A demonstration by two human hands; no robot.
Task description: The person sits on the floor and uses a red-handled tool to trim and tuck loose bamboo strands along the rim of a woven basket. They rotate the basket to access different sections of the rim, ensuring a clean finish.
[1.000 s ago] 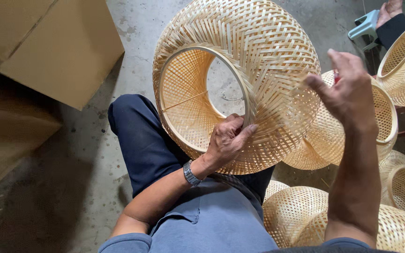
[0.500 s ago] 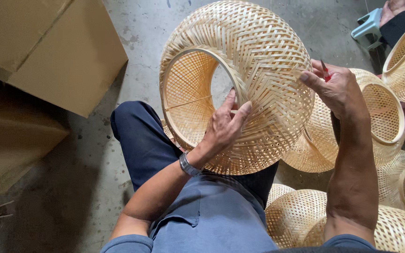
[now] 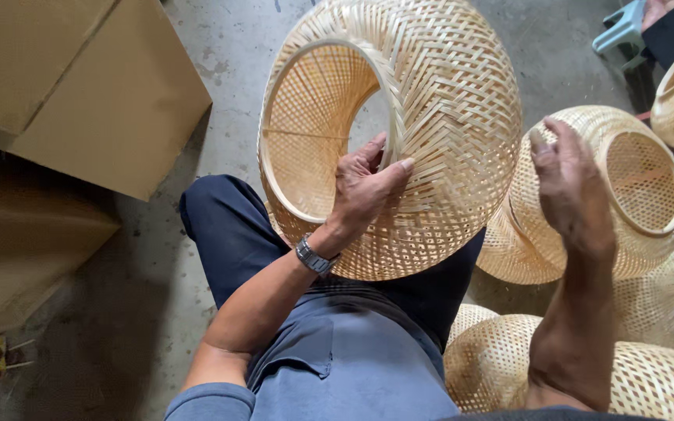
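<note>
Nearest, low at the right, more woven shades [image 3: 501,362] lie piled on the floor by the seated person's side. Above the blue shirt and dark trousers [image 3: 232,234], the left hand [image 3: 364,191], with a wristwatch [image 3: 313,257] just behind it, grips the woven bamboo lampshade [image 3: 446,117] at its inner ring: the thumb hooks into the opening, the fingers press flat on the outer weave. The shade is tilted on edge over the lap, its round mouth facing left. The right hand [image 3: 571,191] hangs just beside the shade's right flank, fingers loose and spread, holding nothing, apart from the weave. Behind it another finished shade [image 3: 626,183] lies on its side. Further off, cardboard boxes [image 3: 95,86] stand at the left on the concrete floor [image 3: 220,54], and a pale plastic stool [image 3: 622,31] sits at the far right.
</note>
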